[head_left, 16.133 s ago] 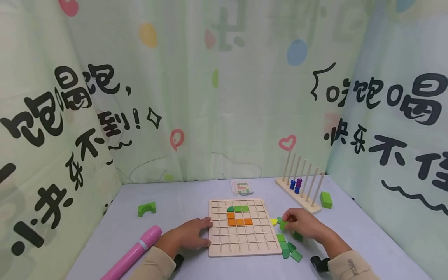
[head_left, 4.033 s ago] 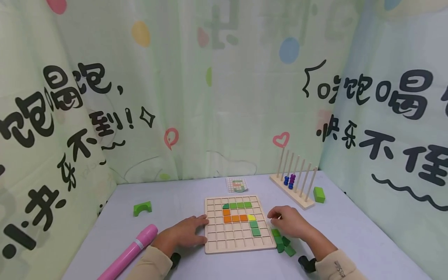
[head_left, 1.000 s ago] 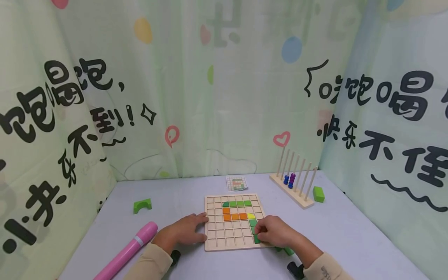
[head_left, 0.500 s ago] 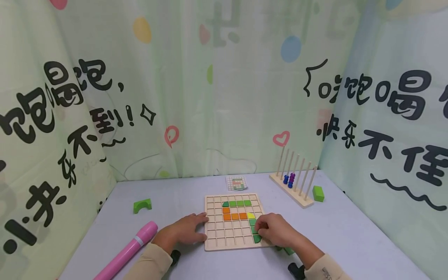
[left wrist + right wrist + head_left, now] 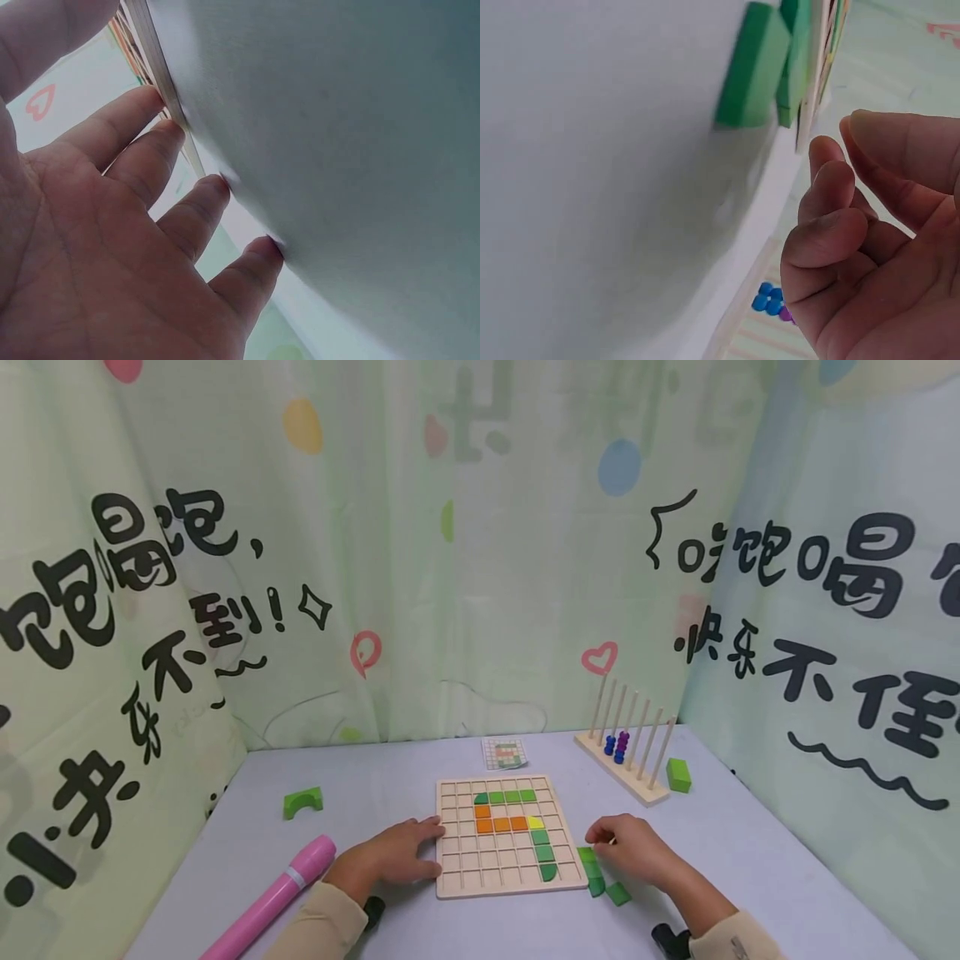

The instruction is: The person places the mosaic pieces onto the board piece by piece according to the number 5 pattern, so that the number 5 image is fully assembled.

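Landmark: the wooden grid board (image 5: 512, 883) is taken as reference; it lies flat on the table (image 5: 750, 860).
Left hand: the left hand (image 5: 397, 860) is laid against the board's left edge, fingers spread and nearly straight; in the left wrist view the fingertips (image 5: 169, 127) are seen touching the board's edge (image 5: 154, 56). Nothing is pinched.
Right hand: the right hand (image 5: 633, 852) is held just right of the board, above the loose tiles; the fingers are loosely curled, thumb close to the forefinger (image 5: 832, 176). Nothing is seen between them in the right wrist view.
Loose tiles: green tiles (image 5: 596, 872) are lying on the table just right of the board's near right corner, below the right hand; two are seen close up in the right wrist view (image 5: 754, 67), beside the board's edge.
Placed tiles: a row of green tiles (image 5: 506, 797) is set in the board's far part; orange tiles (image 5: 501, 823) are set below it in an L; a yellow piece (image 5: 536, 822) is set at the right end of the orange row; a green column (image 5: 544, 853) runs down from it toward the near edge, ending in a rounded piece.
Card: a small pattern card (image 5: 504, 753) is lying beyond the board's far edge.
Peg rack: a rack of wooden rods (image 5: 630, 752) with blue and purple beads (image 5: 615, 746) is standing beyond the board's far right corner.
Green block: a block (image 5: 678, 774) is lying right of the rack.
Arch: a green arch block (image 5: 303, 802) is lying well left of the board.
Pink tube: a pink tube (image 5: 273, 897) is lying left of the board, near the left sleeve (image 5: 318, 931).
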Demonstrator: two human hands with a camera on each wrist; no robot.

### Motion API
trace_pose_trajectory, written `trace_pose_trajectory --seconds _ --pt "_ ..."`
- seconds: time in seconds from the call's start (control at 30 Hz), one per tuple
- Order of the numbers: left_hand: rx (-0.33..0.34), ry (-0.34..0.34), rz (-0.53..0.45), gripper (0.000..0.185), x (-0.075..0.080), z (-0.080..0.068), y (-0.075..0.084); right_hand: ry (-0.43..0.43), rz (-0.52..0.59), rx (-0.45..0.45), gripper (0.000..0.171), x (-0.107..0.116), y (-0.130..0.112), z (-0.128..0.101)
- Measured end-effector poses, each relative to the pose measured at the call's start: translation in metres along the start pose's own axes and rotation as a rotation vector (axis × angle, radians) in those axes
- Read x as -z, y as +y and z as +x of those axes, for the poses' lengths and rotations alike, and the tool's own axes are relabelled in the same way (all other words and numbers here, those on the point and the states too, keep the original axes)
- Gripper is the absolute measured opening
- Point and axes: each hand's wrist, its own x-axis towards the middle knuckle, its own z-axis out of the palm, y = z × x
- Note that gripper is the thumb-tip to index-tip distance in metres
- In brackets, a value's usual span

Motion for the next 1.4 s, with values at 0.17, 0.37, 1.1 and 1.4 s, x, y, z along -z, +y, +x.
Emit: trace_pose_trajectory --seconds 0.17,0.37,1.1,1.4 --pt "0.013 -0.004 -0.003 0.064 -0.001 0.000 -0.001 -0.037 0.007 -0.047 0.008 -0.004 0.005 -0.007" --pt "0.003 -0.005 0.002 0.065 -0.003 0.000 -0.004 -0.096 -0.017 -0.041 0.012 -0.009 0.005 -0.012" --pt "-0.009 0.003 -0.004 0.065 0.000 -0.001 -0.002 -0.134 -0.041 0.028 0.022 -0.004 0.000 -0.011" --pt "-0.028 0.009 -0.007 0.064 0.000 -0.002 -0.002 -0.069 0.061 0.027 0.014 -0.002 -0.002 -0.007"
